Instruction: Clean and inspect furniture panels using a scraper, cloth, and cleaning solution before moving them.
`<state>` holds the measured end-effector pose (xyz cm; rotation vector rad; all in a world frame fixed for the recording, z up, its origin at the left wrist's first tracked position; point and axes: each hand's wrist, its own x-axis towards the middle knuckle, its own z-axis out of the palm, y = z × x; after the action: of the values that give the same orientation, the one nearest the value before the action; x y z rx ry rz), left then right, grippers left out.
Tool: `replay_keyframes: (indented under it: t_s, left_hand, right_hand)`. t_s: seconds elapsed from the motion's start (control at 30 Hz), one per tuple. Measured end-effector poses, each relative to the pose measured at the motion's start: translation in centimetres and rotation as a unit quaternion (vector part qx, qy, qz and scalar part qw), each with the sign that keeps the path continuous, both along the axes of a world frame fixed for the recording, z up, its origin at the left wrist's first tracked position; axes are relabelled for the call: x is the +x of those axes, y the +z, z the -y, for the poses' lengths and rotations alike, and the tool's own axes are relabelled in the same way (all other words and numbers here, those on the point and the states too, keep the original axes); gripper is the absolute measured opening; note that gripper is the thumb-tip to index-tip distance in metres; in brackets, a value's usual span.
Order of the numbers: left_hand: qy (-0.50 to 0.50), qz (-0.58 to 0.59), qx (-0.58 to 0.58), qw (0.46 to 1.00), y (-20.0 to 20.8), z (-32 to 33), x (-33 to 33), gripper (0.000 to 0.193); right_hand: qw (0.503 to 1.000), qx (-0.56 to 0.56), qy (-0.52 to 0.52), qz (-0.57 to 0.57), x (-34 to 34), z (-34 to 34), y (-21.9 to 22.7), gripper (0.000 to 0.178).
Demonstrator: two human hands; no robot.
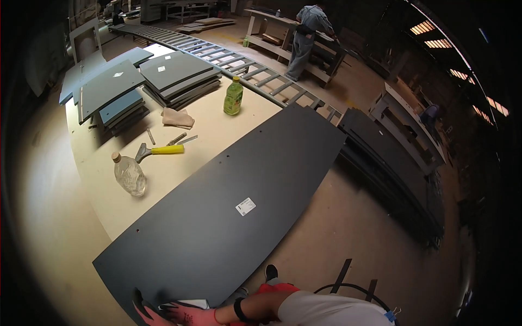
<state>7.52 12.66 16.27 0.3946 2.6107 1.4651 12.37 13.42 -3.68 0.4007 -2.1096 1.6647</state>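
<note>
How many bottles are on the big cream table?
2: a clear bottle near the yellow-handled scraper, and a green bottle between the stacked panels and the large dark panel. The stacks could hide others.

Pretty loaded cream-topped worktable (174, 175) here: big flat dark-grey panel (217, 217) across the near side, stacked grey boards (176, 76) farther back, plus a folded beige cloth (178, 118), yellow-handled metal scraper (164, 150), clear plastic bottle (131, 176) and yellow-capped green bottle (233, 99).

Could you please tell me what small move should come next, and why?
I would probably steady the dark panel with the gloved hands, since its near end appears to jut past the cream table and both hands are at that end.
</note>
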Motion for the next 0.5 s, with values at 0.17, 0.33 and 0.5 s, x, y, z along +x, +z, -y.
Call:
replay_keyframes:
  t_s: [0.17,0.33,0.5]
  left_hand:
    - [-0.309,-0.026,0.019,0.951,-11.2,-6.5,5.9,0.063]
    - [-0.516,-0.164,-0.137,0.830,-12.1,-15.2,14.2,0.077]
    - [-0.496,-0.222,-0.294,0.786,-12.2,-23.9,19.3,0.084]
  right_hand:
    - [0.844,0.400,-0.156,0.321,13.9,-19.8,8.3,0.055]
    - [0.726,0.381,-0.458,0.343,23.8,-32.6,6.5,0.054]
    - [0.662,0.385,-0.534,0.357,29.4,-43.3,4.4,0.055]
